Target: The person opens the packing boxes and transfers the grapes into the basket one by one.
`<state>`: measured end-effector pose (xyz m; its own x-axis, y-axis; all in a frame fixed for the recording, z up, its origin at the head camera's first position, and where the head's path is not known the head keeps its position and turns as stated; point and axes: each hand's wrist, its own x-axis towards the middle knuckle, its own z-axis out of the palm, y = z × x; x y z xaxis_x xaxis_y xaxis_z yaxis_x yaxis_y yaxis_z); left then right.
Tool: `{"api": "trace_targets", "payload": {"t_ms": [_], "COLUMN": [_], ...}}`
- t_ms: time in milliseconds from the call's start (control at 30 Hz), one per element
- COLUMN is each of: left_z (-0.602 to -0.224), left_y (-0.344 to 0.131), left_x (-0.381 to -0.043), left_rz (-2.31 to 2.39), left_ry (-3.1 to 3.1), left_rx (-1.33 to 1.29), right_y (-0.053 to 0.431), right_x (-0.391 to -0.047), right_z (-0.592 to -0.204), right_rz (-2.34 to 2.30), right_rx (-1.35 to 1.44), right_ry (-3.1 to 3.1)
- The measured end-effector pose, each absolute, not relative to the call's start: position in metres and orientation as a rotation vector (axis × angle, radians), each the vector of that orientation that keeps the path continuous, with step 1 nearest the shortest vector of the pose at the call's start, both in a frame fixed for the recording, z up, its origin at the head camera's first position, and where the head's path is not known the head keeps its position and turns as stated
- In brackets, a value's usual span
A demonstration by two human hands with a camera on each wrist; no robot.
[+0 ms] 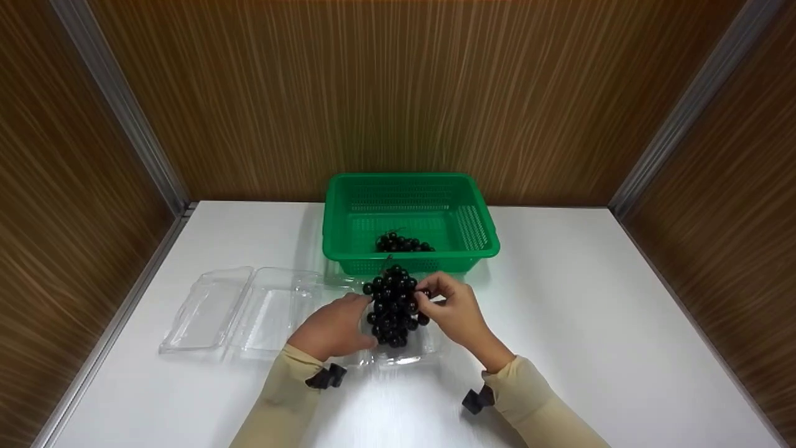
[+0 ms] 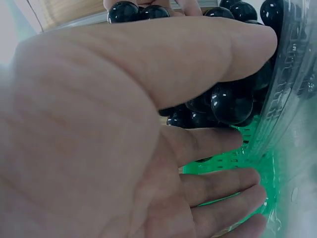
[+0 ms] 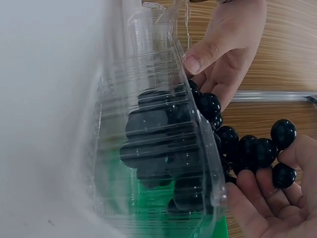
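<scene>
A bunch of black grapes [image 1: 390,305] rests in a clear plastic clamshell container [image 1: 401,359], whose ribbed wall [image 3: 111,168] stands in front of many of the grapes in the right wrist view. My right hand [image 1: 457,311] pinches grapes at the bunch's right edge between thumb and curled fingers. At the left side is my left hand [image 1: 333,328], its thumb stretched along the grapes. In the left wrist view the fingers [image 2: 218,186] of that hand lie nearly straight and spread away from the thumb, by the container's wall.
A green perforated basket [image 1: 410,256] stands behind the container, with another bunch of black grapes [image 1: 404,244] inside. To the left on the white table [image 1: 591,323] lies more open clear plastic packaging [image 1: 239,308]. Wood-patterned panels [image 1: 398,93] enclose the back and sides.
</scene>
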<state>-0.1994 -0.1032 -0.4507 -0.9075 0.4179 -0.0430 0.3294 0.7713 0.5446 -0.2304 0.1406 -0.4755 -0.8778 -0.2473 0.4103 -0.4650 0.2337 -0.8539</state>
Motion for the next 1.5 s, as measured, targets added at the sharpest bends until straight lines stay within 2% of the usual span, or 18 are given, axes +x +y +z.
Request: {"api": "trace_targets", "payload": {"t_ms": [333,633,900,1500], "left_z": [-0.452,-0.447,-0.442,-0.438], "left_y": [-0.104,-0.105,-0.105,-0.109], "left_x": [-0.203,-0.201,-0.199,-0.200], "left_rz": [0.839,0.736,0.787,0.837], "left_ry": [2.787,2.836,2.898,2.947], "left_rx": [0.671,0.567,0.637,0.506], "right_y": [0.142,0.139,0.144,0.146], "right_x": [-0.231,-0.229,-0.228,-0.228], "right_z": [-0.475,-0.468,-0.460,-0.456], "right_rz": [1.783,1.818,1.792,1.777], "right_rx": [0.666,0.678,0.686,0.615], "right_ry": [-2.212,-2.136,-2.113,-2.118]}}
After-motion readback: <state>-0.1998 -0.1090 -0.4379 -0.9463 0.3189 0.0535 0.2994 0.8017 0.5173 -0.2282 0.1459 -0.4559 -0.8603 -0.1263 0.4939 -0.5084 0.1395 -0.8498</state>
